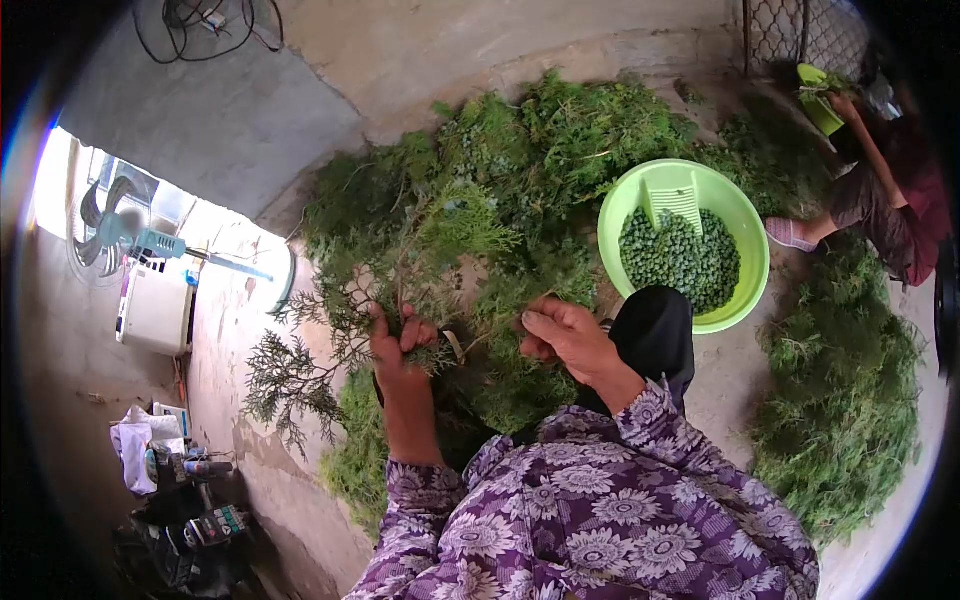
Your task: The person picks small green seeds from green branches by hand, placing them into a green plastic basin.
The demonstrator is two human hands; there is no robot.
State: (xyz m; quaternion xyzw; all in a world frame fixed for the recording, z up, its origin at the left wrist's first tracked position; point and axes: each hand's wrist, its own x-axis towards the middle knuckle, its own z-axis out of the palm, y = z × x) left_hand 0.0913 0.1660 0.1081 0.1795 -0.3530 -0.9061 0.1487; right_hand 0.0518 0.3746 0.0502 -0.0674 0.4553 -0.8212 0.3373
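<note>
My left hand (402, 345) is closed around an evergreen branch (300, 375) whose flat, scaly sprays hang out to the left. To its right, my right hand (570, 340) has its fingers curled in a pinch over the greenery. What sits between those fingertips is too small to make out. A light green basin (752, 205) with a ribbed washboard (675, 200) moulded inside stands beyond my right knee. Small round green cones (675, 260) fill its lower part. A large heap of cut evergreen branches (480, 150) spreads in front of both hands.
More branches (835, 420) lie at the right. Another person (905, 205) sits at the far right, one hand near a second green container (820, 110). A standing fan (125, 235) and a white box (157, 305) are at the left. Dark clutter (190, 540) lies lower left.
</note>
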